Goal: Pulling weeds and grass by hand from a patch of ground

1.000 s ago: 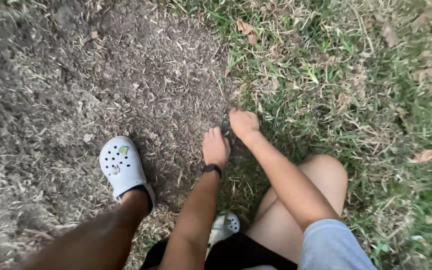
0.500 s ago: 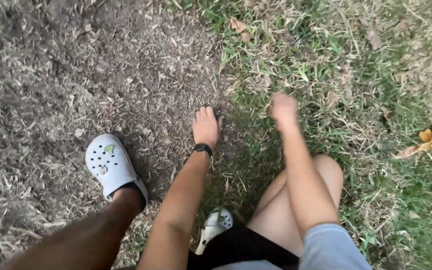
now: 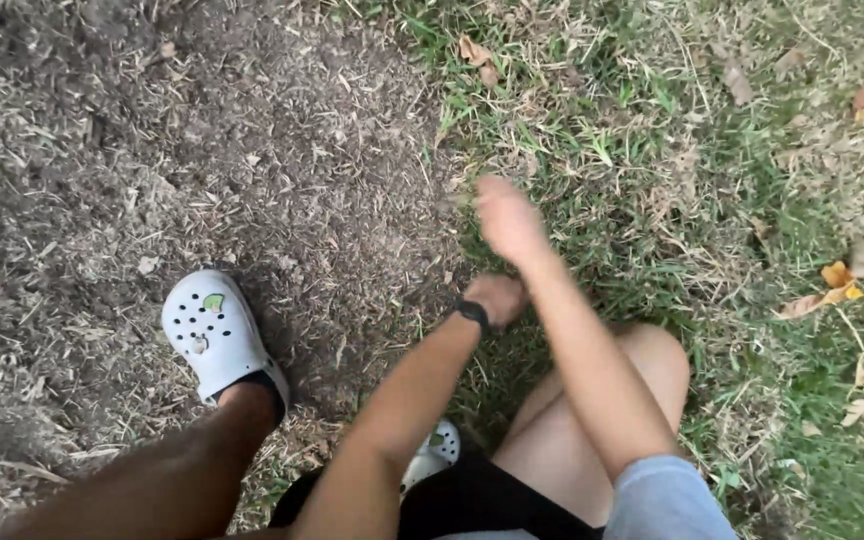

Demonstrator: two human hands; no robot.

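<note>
I see a white clog (image 3: 214,335) with dark holes and a green charm, a black wristband (image 3: 471,313), green grass (image 3: 652,120), grey-brown soil (image 3: 152,130).

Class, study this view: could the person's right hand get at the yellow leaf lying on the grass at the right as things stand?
Probably yes. The right hand hangs blurred above open grass, and nothing stands between it and the yellow leaf; it would need a sideways stretch.

I am wearing the only camera on my head, and it is looking steeply down past my knees at the ground close below, taking in bare dirt (image 3: 202,150) on my left and grass (image 3: 692,150) on my right.
</note>
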